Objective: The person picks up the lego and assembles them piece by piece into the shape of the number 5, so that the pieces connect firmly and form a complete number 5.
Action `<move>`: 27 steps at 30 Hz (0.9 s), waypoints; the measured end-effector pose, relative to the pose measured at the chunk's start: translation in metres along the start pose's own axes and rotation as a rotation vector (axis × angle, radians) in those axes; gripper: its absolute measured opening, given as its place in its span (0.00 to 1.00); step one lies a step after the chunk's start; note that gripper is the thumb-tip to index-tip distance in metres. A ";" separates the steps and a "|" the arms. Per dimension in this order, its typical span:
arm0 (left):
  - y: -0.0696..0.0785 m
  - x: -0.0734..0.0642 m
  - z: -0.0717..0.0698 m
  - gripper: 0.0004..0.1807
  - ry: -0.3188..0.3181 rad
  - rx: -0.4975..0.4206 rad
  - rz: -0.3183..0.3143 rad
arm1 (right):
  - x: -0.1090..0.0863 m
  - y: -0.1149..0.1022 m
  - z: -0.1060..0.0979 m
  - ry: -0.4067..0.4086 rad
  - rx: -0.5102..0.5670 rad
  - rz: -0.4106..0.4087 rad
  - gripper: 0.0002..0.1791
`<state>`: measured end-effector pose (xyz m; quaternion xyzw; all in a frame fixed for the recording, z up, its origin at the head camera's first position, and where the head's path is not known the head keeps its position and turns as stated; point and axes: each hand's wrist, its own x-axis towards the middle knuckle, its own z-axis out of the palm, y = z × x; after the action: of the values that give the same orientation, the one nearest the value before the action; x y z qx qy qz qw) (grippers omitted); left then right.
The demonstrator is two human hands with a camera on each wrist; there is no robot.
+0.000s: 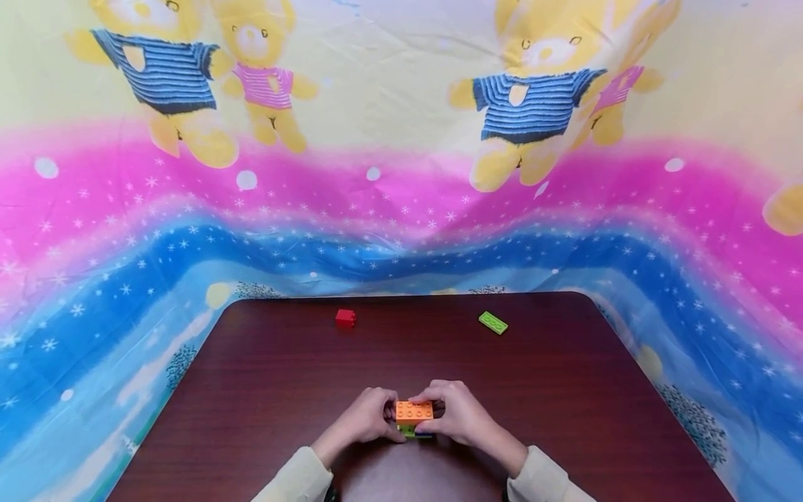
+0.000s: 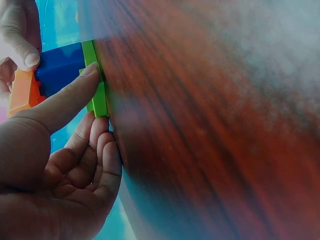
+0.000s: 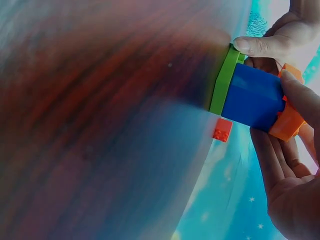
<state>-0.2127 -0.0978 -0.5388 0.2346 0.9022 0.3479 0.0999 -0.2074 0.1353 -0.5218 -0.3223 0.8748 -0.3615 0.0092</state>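
Observation:
A small stack of toy building bricks is held between both hands: a green plate (image 2: 95, 80) at the bottom, a blue brick (image 3: 252, 95) on one end of it, and an orange brick (image 1: 414, 412) on top. My left hand (image 1: 370, 417) pinches the free end of the green plate, thumb on its upper face and fingers at its end. With its thumb and fingers, my right hand (image 1: 459, 414) grips the orange brick from the right. In the wrist views the orange brick meets the blue one's studs; whether it is fully seated, I cannot tell.
Towards the back of the dark wooden table (image 1: 282, 362) a red brick (image 1: 345, 318) stands at left, and a loose green plate (image 1: 493, 323) lies at right. A cloth printed with bears (image 1: 376, 139) hangs behind and beside the table.

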 end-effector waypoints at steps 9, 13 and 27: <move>-0.001 0.001 -0.001 0.23 0.003 0.000 0.009 | -0.001 -0.001 -0.001 0.010 -0.050 -0.025 0.22; 0.000 0.000 0.000 0.23 0.004 -0.005 0.010 | -0.001 -0.004 -0.001 -0.002 -0.043 -0.011 0.22; -0.001 0.001 0.001 0.24 0.014 0.002 0.009 | -0.001 -0.007 0.001 0.032 -0.113 -0.087 0.21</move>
<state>-0.2134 -0.0976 -0.5405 0.2363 0.9021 0.3492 0.0921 -0.2024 0.1321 -0.5187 -0.3541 0.8791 -0.3167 -0.0389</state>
